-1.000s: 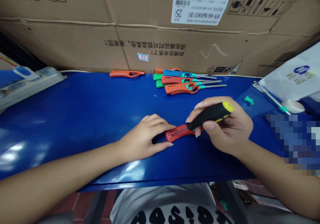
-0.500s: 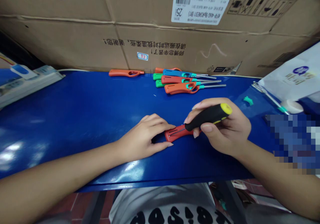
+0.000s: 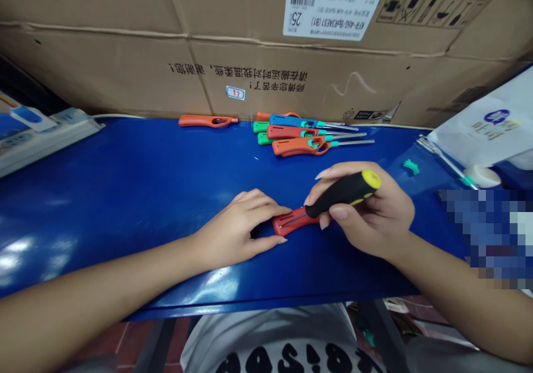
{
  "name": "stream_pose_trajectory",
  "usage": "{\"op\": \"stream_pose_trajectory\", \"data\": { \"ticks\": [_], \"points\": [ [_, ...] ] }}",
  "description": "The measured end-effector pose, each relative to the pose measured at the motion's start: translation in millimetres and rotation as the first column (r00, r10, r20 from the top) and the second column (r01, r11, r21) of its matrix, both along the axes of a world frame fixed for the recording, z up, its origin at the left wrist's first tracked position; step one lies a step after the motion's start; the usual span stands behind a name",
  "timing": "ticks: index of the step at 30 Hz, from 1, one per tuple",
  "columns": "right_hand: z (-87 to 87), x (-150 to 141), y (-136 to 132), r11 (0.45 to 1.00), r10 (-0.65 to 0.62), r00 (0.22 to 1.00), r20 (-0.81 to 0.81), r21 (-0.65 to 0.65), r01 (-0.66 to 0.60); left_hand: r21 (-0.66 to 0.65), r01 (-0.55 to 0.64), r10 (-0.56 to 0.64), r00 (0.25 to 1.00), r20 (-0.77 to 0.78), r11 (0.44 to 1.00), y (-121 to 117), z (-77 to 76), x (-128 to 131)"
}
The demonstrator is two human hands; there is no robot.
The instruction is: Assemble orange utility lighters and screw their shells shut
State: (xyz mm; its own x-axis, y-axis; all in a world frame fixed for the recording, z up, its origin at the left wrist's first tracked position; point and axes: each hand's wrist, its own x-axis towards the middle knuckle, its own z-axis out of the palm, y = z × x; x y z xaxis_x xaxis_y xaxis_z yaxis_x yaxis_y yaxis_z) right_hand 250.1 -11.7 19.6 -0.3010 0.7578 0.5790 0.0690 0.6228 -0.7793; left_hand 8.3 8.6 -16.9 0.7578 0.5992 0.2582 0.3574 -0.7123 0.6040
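Left hand (image 3: 233,230) pinches red lighter (image 3: 296,225) as right hand (image 3: 381,217) grips screwdriver (image 3: 340,194); firm, square pressure should prevent slips

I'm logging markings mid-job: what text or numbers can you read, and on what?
"KFR-46G/BpR3AES1 (B1)": white label, upside down
"25": same label; rest too small
"师傅您辛苦了!": carton, upside down
"请在搬运时对我温柔些,谢谢您!": carton; other print too small
Sticker: red digits, perhaps "32"
Shirt: letters cut off, unclear
White bag: too blurred
Screwdriver, red lighter: none readable
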Motion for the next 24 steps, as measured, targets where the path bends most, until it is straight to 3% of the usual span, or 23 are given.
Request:
{"op": "stream_pose_trajectory", "data": {
  "ticks": [7, 15, 19, 24],
  "points": [
    [5.7, -10.5, 5.1, 0.998, -0.041, 0.997, 0.069, 0.045, 0.038, 0.043, -0.003, 0.003, 1.0, 0.007, 0.999, 0.7, -2.5, -1.5],
    [48.1, -20.2, 6.7, 0.998, 0.035, 0.881, 0.471, 0.036, -0.059, 0.038, -0.005, 0.005, 1.0, -0.004, 0.999, 0.1, -1.0, -0.1],
    [36.4, -18.0, 7.6, 0.985, -0.061, 0.884, 0.464, 0.169, -0.021, 0.03, -0.001, 0.0, 1.0, 0.005, 1.0, 0.4, -0.3, 0.4],
    [16.4, -12.9, 13.3, 0.915, -0.182, 0.925, 0.334, 0.403, 0.035, 0.042, 0.001, -0.002, 1.0, 0.016, 0.999, -0.4, -0.6, -0.8]
  ]
}}
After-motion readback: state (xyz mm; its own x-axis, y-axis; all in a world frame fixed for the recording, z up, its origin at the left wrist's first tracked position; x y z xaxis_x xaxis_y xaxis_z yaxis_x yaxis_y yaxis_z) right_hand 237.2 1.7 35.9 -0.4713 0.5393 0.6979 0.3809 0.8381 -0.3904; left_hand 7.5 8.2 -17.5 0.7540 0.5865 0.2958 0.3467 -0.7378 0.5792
